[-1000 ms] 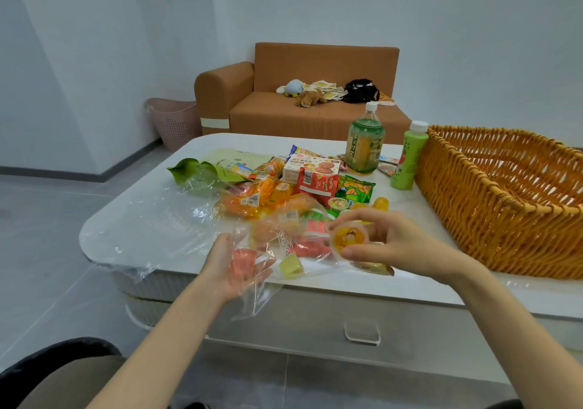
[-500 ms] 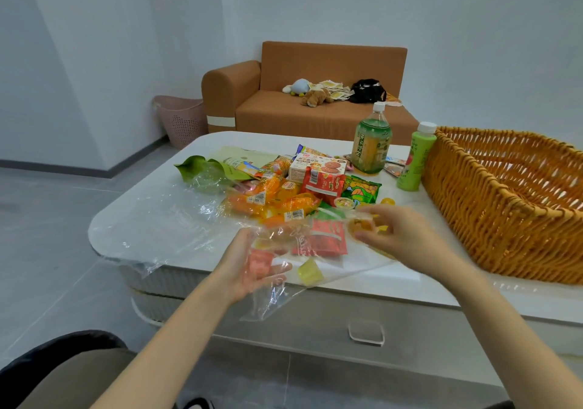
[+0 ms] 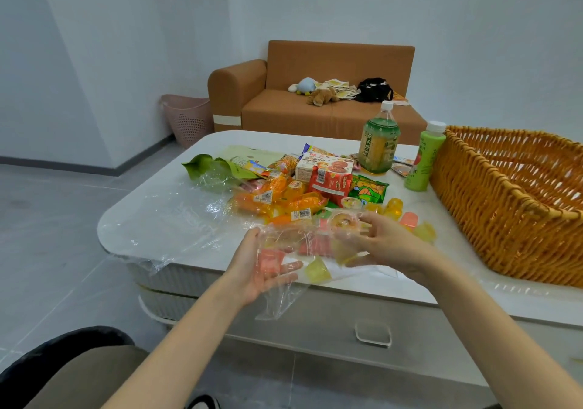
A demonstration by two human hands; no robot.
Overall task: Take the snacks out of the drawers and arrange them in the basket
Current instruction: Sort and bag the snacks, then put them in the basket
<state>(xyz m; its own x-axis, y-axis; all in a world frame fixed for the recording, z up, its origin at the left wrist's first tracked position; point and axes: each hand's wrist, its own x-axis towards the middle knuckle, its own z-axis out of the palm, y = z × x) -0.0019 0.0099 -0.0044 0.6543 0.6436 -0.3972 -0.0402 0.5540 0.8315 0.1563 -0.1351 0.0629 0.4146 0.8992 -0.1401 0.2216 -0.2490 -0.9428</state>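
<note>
Head view, single frame.

Left hand (image 3: 268,266): palm up, fingers and thumb curled round a clear plastic bag (image 3: 284,295) over the table's near edge. The bag holds jelly cups; a red one (image 3: 269,260) sits on the palm and a yellow one (image 3: 317,270) just beside it.

Right hand (image 3: 388,246): fingers reach into the bag's mouth near a round-lidded cup (image 3: 342,220). It is motion-blurred, so I cannot tell whether it grasps anything.

Snacks: all on the table (image 3: 220,138), left of the basket (image 3: 492,219). The pile includes a cookie box (image 3: 325,168), a red packet (image 3: 329,184), a green packet (image 3: 369,189) and orange packets (image 3: 277,197). Three loose jelly cups (image 3: 409,219) lie between the right hand and the basket.

A tea bottle (image 3: 378,143) and a green bottle (image 3: 424,159) stand upright, the green one just beside the basket wall.

The drawer handle (image 3: 372,336) sits below the hands.
</note>
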